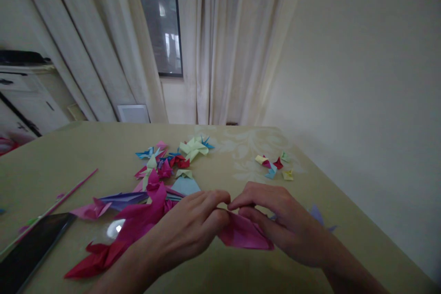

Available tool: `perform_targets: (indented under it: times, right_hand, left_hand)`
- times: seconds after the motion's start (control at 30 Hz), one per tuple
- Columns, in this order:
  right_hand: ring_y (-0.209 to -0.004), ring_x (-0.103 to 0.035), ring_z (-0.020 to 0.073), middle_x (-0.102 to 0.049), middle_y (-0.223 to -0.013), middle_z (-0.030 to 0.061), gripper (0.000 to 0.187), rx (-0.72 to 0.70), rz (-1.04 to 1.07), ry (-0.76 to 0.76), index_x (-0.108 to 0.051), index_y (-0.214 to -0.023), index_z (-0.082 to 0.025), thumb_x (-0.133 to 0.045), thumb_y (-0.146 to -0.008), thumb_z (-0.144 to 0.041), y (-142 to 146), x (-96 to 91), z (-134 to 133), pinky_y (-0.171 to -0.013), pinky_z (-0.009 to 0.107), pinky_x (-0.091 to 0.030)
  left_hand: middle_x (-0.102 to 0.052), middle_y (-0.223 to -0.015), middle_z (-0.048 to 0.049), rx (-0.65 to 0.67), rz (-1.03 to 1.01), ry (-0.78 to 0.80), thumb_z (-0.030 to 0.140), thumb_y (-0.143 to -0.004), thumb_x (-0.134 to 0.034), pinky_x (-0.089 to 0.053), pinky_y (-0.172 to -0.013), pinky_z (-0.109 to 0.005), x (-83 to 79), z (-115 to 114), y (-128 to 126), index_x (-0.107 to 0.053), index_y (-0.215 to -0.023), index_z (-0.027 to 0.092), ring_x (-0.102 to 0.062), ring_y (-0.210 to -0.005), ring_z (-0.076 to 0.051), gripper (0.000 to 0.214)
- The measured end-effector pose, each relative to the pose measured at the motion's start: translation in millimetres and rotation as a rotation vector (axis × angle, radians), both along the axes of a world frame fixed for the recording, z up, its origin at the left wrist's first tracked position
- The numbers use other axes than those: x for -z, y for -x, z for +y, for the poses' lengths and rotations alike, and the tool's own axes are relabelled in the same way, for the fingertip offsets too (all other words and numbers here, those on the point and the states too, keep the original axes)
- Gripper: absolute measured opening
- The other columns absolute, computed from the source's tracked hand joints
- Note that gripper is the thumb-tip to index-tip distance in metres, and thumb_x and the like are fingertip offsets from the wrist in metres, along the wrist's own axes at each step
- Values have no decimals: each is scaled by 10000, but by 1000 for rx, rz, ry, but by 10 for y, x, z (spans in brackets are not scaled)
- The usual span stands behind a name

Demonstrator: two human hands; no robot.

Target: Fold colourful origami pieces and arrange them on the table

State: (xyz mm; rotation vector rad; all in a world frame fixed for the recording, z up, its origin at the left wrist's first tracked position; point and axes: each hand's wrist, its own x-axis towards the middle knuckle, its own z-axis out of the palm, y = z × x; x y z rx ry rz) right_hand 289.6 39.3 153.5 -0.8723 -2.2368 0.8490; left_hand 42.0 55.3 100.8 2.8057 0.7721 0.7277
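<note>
A folded piece of pink paper (243, 233) is held just above the table between my two hands. My left hand (198, 218) pinches its upper left edge between thumb and fingers. At the upper right edge, my right hand (272, 213) is closed on the same paper, thumb below the index finger. The fingertips of both hands nearly meet at the top of the paper. Behind my left forearm lies a large magenta origami piece (144, 211), with a red folded paper piece (99, 257) below it.
Several colourful origami pieces (193, 148) are heaped mid-table, and a smaller group (271, 172) lies to the right. A dark phone-like slab (37, 248) and a thin pink stick (74, 189) lie at the left. A purple paper piece (317, 215) sits behind my right wrist. A wall (372, 101) borders the right side.
</note>
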Motion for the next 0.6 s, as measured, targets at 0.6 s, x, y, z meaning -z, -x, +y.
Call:
perform_targets:
  times: [0.6]
  right_hand:
    - [-799,-704,193,-788,-942,51,132,-38,-697,22,-722,-983,-194,-615,-1030,-256,203,378,80,-655,279,-357]
  left_hand:
    - [-741,-1252,-155,-516,354,495,234,-958,-678,-536,-990,-457,-34,227,467,-631,-1253,198,-696,-1198,-345,301]
